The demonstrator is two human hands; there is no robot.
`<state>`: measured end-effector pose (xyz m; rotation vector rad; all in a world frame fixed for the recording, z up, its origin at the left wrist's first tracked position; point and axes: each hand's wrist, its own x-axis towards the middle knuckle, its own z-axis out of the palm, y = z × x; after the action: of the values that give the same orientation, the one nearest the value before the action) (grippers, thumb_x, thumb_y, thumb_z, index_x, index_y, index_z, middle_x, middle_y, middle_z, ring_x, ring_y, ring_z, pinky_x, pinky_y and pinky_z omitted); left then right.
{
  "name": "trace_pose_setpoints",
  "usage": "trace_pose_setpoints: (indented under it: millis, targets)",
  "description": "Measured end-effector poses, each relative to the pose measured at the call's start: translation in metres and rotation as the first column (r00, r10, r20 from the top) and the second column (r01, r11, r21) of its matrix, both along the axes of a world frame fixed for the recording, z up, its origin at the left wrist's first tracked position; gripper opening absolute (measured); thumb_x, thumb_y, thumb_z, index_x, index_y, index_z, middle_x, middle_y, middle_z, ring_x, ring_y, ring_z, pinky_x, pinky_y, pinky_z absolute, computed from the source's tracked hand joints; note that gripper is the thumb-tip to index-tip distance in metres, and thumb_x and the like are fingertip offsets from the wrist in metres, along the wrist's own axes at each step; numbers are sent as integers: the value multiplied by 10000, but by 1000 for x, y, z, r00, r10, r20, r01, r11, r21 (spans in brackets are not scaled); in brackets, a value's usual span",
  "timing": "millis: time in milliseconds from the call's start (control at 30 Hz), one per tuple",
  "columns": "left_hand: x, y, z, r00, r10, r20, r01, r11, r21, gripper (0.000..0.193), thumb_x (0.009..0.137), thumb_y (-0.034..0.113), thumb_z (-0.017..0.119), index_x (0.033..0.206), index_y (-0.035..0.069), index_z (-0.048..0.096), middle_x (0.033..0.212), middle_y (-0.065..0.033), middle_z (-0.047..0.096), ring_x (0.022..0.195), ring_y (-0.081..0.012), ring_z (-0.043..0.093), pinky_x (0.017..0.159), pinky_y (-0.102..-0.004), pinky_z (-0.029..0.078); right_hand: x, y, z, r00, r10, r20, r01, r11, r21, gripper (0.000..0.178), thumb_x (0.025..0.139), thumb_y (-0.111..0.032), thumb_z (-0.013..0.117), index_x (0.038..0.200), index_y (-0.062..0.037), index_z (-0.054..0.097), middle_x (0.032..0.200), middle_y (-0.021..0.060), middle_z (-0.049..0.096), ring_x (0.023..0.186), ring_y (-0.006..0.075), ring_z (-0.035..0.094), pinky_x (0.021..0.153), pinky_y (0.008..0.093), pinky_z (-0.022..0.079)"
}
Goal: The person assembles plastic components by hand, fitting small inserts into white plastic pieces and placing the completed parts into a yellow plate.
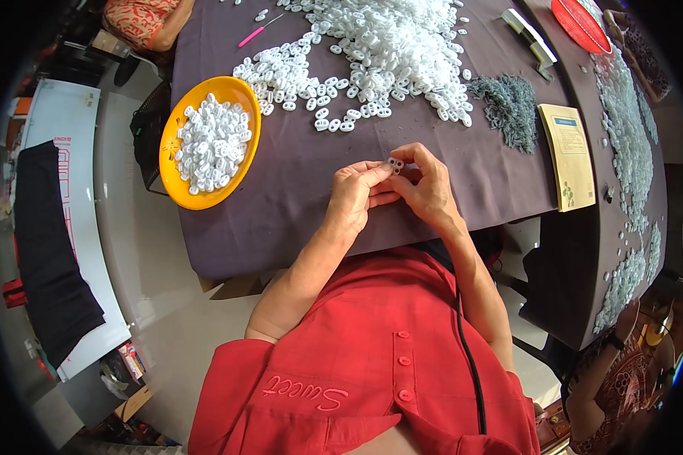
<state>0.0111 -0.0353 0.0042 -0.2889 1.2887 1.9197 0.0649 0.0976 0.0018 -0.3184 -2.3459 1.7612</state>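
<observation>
Just past the near edge of the table, both my hands meet at a small white oval plastic piece with two holes (395, 164). My left hand (354, 193) pinches it from the left between thumb and fingers. My right hand (430, 189) grips it from the right, fingertips curled over its top. Beyond my hands lies a big heap of similar white two-hole pieces (391, 45). To the left, an orange-yellow oval bowl (173, 163) holds many more white pieces (214, 144).
A dark cloth covers the table (281, 189). Grey-green scraps (508, 110) lie on the right, beside a tan booklet (568, 155). A pink-handled tool (258, 32) rests at the far left. At a second table, a red basket (581, 25) stands near more pieces (626, 144); other people sit around.
</observation>
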Motion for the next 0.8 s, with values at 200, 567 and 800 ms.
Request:
trace_pose_setpoints:
  millis: [200, 567, 800]
  targets:
    - [-3, 0, 1, 993, -108, -46, 110, 992, 56, 177, 881, 156, 558, 935, -4, 611, 874, -100, 651, 751, -170, 648, 648, -326, 558, 4, 3, 0, 998, 55, 19, -55, 998, -42, 232, 751, -34, 653, 965, -10, 566, 846, 79, 593, 721, 150, 599, 646, 273, 495]
    - [-3, 6, -2, 986, -68, -154, 62, 997, -46, 149, 863, 129, 578, 867, -7, 639, 761, -73, 641, 642, -146, 641, 544, -265, 555, 3, 4, 1, 994, 70, -83, -60, 992, 114, 270, 733, -26, 652, 995, 5, 594, 918, 98, 599, 754, 199, 615, 669, 286, 498]
    - [-8, 4, 0, 984, -124, -126, 121, 992, -30, 180, 889, 145, 536, 901, -11, 625, 802, -112, 649, 671, -172, 650, 608, -305, 565, 2, 5, 3, 994, 86, -73, -79, 992, 99, 267, 734, -35, 664, 992, 3, 608, 942, 85, 605, 772, 188, 613, 680, 279, 493]
